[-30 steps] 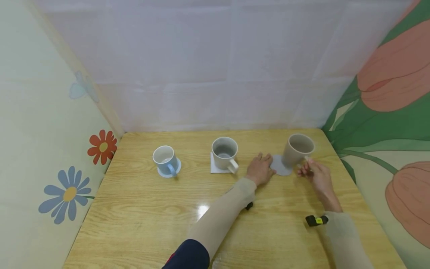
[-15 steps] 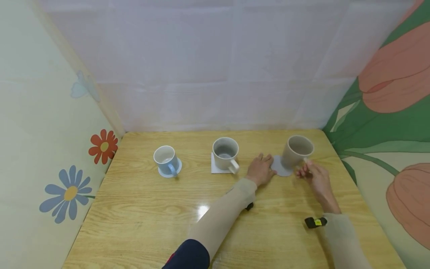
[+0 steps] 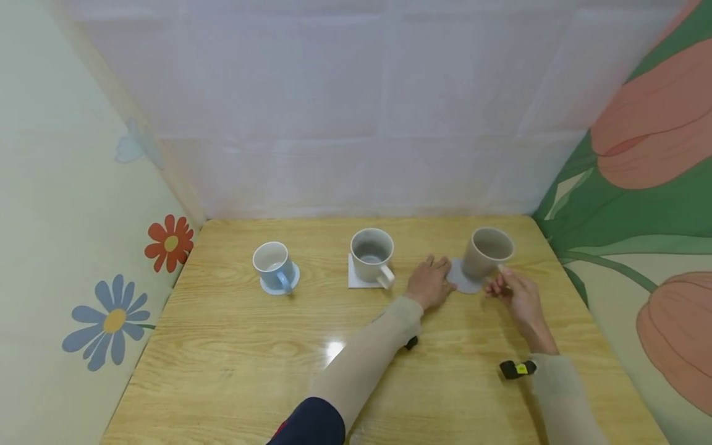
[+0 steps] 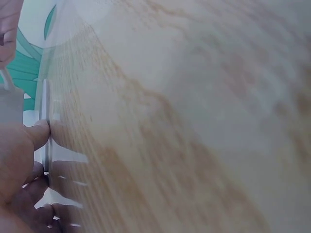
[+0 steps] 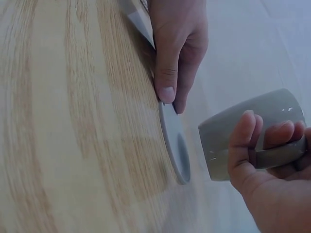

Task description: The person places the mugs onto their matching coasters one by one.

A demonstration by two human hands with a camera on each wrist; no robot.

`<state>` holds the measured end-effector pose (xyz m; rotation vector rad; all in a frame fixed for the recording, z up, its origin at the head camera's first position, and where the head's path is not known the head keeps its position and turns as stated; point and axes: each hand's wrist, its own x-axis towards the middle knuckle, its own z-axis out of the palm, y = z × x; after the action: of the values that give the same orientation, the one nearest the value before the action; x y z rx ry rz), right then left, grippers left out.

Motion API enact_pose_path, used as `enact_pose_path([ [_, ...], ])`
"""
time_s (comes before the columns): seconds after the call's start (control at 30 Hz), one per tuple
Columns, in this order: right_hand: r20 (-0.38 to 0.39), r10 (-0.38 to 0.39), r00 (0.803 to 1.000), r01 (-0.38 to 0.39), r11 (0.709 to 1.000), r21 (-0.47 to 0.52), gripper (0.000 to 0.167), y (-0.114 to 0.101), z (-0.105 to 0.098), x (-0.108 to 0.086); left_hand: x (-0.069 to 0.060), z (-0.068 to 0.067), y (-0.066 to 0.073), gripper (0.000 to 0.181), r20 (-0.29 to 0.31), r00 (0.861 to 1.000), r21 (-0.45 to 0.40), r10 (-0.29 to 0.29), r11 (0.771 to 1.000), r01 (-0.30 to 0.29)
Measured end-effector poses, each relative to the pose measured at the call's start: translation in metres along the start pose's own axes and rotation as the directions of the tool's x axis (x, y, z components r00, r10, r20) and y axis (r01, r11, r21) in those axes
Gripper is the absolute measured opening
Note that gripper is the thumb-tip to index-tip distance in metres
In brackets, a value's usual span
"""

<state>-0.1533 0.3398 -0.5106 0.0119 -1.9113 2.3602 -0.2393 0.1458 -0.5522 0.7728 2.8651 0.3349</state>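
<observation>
A taupe mug (image 3: 488, 252) hangs by its handle from my right hand (image 3: 518, 300), whose fingers curl through the handle in the right wrist view. The mug is over the right part of a round grey coaster (image 5: 174, 141), with a gap between its base and the coaster. My left hand (image 3: 429, 284) rests on the wood at the coaster's left side. Its thumb and extended fingers touch the coaster's edge. In the left wrist view, the thumb (image 4: 39, 133) lies against the thin rim, and the coaster lies flat on the table.
A cream mug (image 3: 371, 256) stands on a square white coaster (image 3: 356, 281), left of my left hand. Farther left, a small blue-and-white mug (image 3: 272, 266) sits on a round pale coaster (image 3: 296, 272). A white cloth wall (image 3: 356, 123) rises behind the wooden table (image 3: 233, 358).
My right hand has moved slightly left and toward me with the taupe mug, which now covers more of the round grey coaster. The left hand has stayed at the coaster's edge.
</observation>
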Motion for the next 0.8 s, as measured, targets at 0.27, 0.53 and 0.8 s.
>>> enact_pose_path([
  [0.27,0.01,-0.004,1.0,0.004,1.0,0.006,0.039,0.0013,0.0009,-0.0002,-0.0013,-0.0024,-0.0002,0.067,0.0,1.0,0.001,-0.001,1.0,0.001],
  [0.53,0.018,0.024,1.0,-0.024,1.0,-0.011,0.04,0.0032,0.0015,0.0003,-0.0046,-0.004,-0.0004,0.067,-0.018,1.0,-0.011,-0.006,1.0,0.006],
  [0.8,0.033,0.039,0.999,-0.038,0.999,-0.038,0.041,0.0053,0.0011,-0.001,-0.0042,-0.0029,-0.0012,0.067,-0.027,1.0,-0.008,0.004,1.0,-0.004],
])
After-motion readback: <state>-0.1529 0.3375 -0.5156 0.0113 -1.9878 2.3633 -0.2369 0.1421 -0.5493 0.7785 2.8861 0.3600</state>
